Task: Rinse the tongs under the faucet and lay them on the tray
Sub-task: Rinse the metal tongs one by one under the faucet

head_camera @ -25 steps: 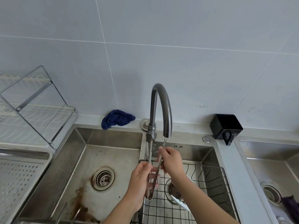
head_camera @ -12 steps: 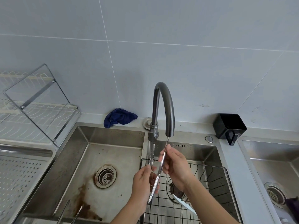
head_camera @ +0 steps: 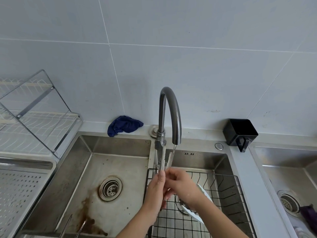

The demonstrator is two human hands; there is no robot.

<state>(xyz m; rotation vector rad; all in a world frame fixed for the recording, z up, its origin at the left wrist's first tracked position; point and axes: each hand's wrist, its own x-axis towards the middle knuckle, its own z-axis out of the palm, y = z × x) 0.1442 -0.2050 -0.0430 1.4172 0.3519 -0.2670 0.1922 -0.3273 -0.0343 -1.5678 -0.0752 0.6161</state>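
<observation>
Both the left hand point(head_camera: 157, 191) and right hand point(head_camera: 181, 185) grip the slim steel tongs point(head_camera: 166, 159) upright, toothed tips raised into the curved grey faucet point(head_camera: 169, 115) stream, so water sheets down.

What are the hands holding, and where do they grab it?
Both the left hand and right hand hold the metal tongs by the handle end, toothed tips up under the faucet.

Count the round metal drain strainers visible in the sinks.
3. One round metal drain strainer in the left basin, one in the far-right basin, and one mostly hidden under the hands and wire rack.
</observation>
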